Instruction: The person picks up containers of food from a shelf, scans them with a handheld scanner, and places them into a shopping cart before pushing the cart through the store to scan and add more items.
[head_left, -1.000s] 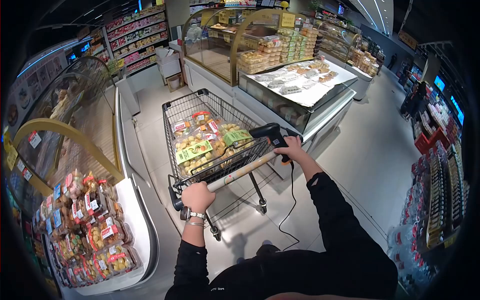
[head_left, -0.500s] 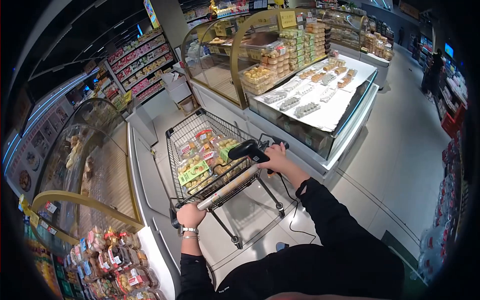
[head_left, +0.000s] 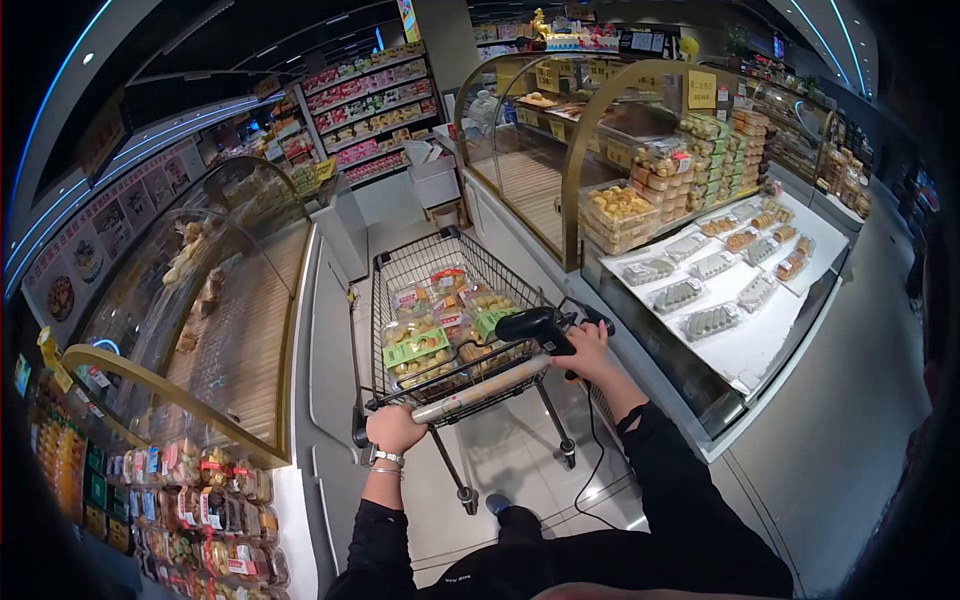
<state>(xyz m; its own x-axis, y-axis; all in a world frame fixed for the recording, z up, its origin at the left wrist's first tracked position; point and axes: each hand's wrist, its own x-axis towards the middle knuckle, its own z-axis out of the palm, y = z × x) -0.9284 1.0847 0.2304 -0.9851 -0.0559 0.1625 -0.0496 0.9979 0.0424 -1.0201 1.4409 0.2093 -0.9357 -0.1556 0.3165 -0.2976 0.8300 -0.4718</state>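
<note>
My left hand (head_left: 394,428) grips the left end of the handle bar (head_left: 480,390) of a wire shopping cart (head_left: 400,275). My right hand (head_left: 586,350) is at the bar's right end, closed on a black handheld barcode scanner (head_left: 533,325) whose cable (head_left: 590,440) hangs down toward the floor. Several clear packs of pastries (head_left: 440,320) with red and green labels lie in the cart's basket. A watch and a bracelet are on my left wrist. Both arms are in black sleeves.
A curved glass bakery case (head_left: 215,290) runs along the left, with stacked packaged cakes (head_left: 190,510) at its near end. On the right stand another glass case (head_left: 540,150) and a white counter (head_left: 790,320) with packaged pastries. Shelves (head_left: 365,100) close the narrow aisle ahead.
The cart has rolled forward and turned left into the aisle between the two bakery cases. The right-hand counter now lies beside me. Both hands keep their grips.
</note>
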